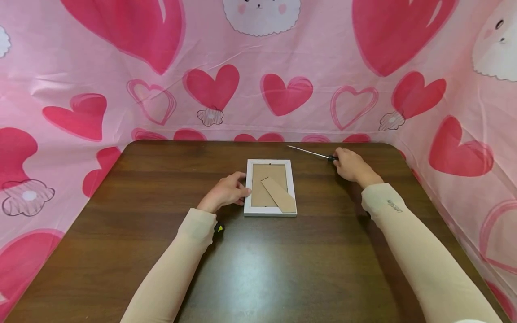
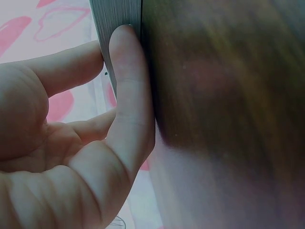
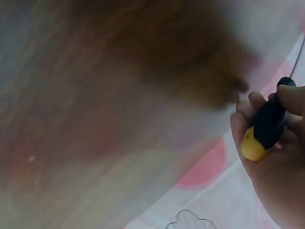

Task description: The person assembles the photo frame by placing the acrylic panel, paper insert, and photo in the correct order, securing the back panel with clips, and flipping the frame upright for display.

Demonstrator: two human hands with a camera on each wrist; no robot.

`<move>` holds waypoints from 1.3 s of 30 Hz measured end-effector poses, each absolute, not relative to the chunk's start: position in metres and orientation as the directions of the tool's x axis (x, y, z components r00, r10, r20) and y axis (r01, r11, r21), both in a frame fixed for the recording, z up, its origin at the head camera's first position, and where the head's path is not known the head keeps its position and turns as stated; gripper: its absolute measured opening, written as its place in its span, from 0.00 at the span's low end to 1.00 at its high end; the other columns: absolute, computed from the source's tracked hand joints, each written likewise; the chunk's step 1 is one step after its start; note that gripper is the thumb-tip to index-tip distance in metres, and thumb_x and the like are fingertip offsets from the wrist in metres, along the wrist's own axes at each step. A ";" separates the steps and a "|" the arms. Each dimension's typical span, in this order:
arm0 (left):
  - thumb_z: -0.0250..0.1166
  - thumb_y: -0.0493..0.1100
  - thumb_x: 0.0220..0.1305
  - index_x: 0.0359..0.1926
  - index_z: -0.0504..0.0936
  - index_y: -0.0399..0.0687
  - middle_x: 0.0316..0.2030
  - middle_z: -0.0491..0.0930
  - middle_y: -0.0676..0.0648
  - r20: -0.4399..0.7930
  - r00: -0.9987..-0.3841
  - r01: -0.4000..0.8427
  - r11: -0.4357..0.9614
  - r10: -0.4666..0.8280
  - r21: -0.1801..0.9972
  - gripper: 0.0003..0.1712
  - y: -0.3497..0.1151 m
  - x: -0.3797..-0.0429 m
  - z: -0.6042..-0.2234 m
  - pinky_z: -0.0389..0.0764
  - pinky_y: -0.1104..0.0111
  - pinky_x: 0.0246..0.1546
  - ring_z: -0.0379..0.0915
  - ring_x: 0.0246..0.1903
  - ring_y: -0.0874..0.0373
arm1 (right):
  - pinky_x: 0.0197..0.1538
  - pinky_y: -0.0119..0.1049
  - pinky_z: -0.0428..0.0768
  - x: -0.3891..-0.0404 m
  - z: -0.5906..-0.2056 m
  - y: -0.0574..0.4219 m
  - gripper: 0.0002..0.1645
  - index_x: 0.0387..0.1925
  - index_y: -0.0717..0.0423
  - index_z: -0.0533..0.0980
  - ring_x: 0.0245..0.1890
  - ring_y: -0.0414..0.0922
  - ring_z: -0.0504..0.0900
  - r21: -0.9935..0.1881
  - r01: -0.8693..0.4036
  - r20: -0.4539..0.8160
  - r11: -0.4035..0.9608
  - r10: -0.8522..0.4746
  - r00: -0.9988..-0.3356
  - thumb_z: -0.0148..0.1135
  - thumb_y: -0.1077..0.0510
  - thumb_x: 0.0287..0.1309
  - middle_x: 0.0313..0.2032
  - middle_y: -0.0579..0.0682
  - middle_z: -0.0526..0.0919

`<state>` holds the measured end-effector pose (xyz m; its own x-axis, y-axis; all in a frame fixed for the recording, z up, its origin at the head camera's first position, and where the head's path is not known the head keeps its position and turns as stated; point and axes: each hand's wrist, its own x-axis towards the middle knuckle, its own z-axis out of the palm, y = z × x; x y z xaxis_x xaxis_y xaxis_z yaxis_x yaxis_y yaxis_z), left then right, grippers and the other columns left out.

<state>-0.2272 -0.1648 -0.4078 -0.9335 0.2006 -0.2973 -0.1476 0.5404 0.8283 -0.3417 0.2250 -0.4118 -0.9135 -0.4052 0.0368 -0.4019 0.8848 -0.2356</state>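
A white picture frame [image 1: 272, 210] lies face down near the middle of the table, its brown backing board [image 1: 258, 188] and slanted stand flap [image 1: 278, 196] showing. At its left side, my left hand [image 1: 227, 192] touches the edge with thumb and fingertips, the fingers loosely bent. That brushed side edge [image 2: 116, 14] shows close up in the left wrist view. Beyond the frame's right side, my right hand [image 1: 350, 164] grips a screwdriver [image 3: 270, 121] by its black and yellow handle. The screwdriver's thin metal shaft [image 1: 308, 152] points left, toward the back of the table.
The dark wooden table [image 1: 258, 269] has rounded back corners. Pink cloth with hearts [image 1: 286, 94] hangs behind it and along both sides. A small black and yellow item [image 1: 219, 228] shows at the left cuff.
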 end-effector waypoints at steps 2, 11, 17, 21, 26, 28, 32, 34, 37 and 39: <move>0.64 0.39 0.63 0.67 0.60 0.43 0.39 0.74 0.39 -0.292 -0.934 -0.141 0.539 0.206 0.831 0.34 -0.165 -0.227 -0.408 0.84 0.64 0.32 0.80 0.28 0.51 | 0.48 0.56 0.73 -0.339 -0.407 0.221 0.13 0.50 0.65 0.64 0.44 0.57 0.72 -0.281 -0.390 0.018 0.877 -0.402 -0.916 0.46 0.60 0.68 0.43 0.62 0.73; 0.64 0.39 0.64 0.67 0.59 0.43 0.39 0.74 0.38 -0.293 -0.934 -0.142 0.540 0.204 0.830 0.34 -0.167 -0.228 -0.407 0.84 0.64 0.32 0.80 0.28 0.51 | 0.48 0.55 0.73 -0.318 -0.391 0.195 0.29 0.52 0.55 0.70 0.45 0.52 0.75 -0.337 -0.395 0.007 0.855 -0.417 -0.909 0.39 0.36 0.71 0.42 0.53 0.78; 0.64 0.39 0.64 0.67 0.60 0.43 0.38 0.74 0.39 -0.290 -0.935 -0.140 0.542 0.202 0.829 0.34 -0.168 -0.228 -0.409 0.84 0.64 0.31 0.79 0.28 0.51 | 0.48 0.54 0.74 -0.312 -0.393 0.186 0.26 0.45 0.48 0.76 0.44 0.49 0.77 -0.281 -0.448 -0.002 0.849 -0.467 -0.884 0.40 0.35 0.71 0.38 0.47 0.80; 0.64 0.40 0.64 0.67 0.60 0.44 0.38 0.74 0.39 -0.290 -0.935 -0.135 0.550 0.205 0.824 0.34 -0.168 -0.228 -0.409 0.84 0.65 0.31 0.79 0.28 0.52 | 0.45 0.52 0.74 -0.310 -0.397 0.186 0.22 0.38 0.45 0.76 0.40 0.47 0.77 -0.273 -0.472 0.000 0.838 -0.491 -0.871 0.42 0.37 0.71 0.33 0.44 0.79; 0.64 0.39 0.64 0.67 0.60 0.43 0.38 0.75 0.39 -0.292 -0.934 -0.140 0.539 0.207 0.830 0.34 -0.167 -0.227 -0.409 0.84 0.64 0.32 0.79 0.28 0.52 | 0.42 0.49 0.74 -0.311 -0.400 0.187 0.23 0.36 0.45 0.77 0.37 0.46 0.76 -0.277 -0.499 0.001 0.821 -0.520 -0.854 0.41 0.37 0.71 0.32 0.43 0.79; 0.64 0.39 0.64 0.67 0.60 0.43 0.38 0.75 0.39 -0.294 -0.933 -0.143 0.536 0.207 0.832 0.34 -0.167 -0.227 -0.408 0.84 0.64 0.32 0.79 0.28 0.52 | 0.42 0.48 0.74 -0.311 -0.401 0.187 0.24 0.36 0.45 0.77 0.36 0.46 0.76 -0.279 -0.507 0.000 0.816 -0.528 -0.850 0.41 0.36 0.71 0.31 0.43 0.79; 0.64 0.39 0.64 0.67 0.60 0.44 0.38 0.75 0.39 -0.298 -0.933 -0.151 0.535 0.201 0.831 0.34 -0.168 -0.227 -0.409 0.84 0.65 0.32 0.79 0.29 0.52 | 0.42 0.47 0.74 -0.312 -0.402 0.188 0.26 0.35 0.46 0.77 0.35 0.46 0.75 -0.287 -0.508 -0.005 0.812 -0.532 -0.847 0.40 0.35 0.71 0.30 0.44 0.79; 0.65 0.39 0.63 0.67 0.60 0.44 0.38 0.75 0.39 -0.298 -0.933 -0.150 0.532 0.203 0.833 0.34 -0.167 -0.226 -0.409 0.84 0.65 0.32 0.79 0.29 0.52 | 0.42 0.46 0.74 -0.313 -0.403 0.189 0.25 0.34 0.46 0.77 0.35 0.46 0.75 -0.286 -0.509 -0.003 0.812 -0.532 -0.847 0.40 0.36 0.71 0.29 0.44 0.78; 0.65 0.39 0.63 0.67 0.60 0.44 0.37 0.75 0.39 -0.297 -0.932 -0.148 0.531 0.206 0.834 0.34 -0.167 -0.226 -0.409 0.84 0.65 0.33 0.79 0.29 0.52 | 0.41 0.46 0.73 -0.313 -0.404 0.190 0.24 0.33 0.46 0.77 0.34 0.46 0.75 -0.285 -0.511 -0.005 0.811 -0.534 -0.845 0.42 0.37 0.71 0.28 0.44 0.78; 0.65 0.39 0.63 0.67 0.60 0.44 0.37 0.74 0.39 -0.295 -0.932 -0.146 0.529 0.209 0.836 0.34 -0.168 -0.226 -0.409 0.84 0.64 0.33 0.79 0.29 0.52 | 0.40 0.45 0.73 -0.314 -0.405 0.191 0.23 0.33 0.46 0.76 0.32 0.46 0.75 -0.288 -0.514 -0.009 0.808 -0.539 -0.842 0.43 0.38 0.71 0.27 0.44 0.77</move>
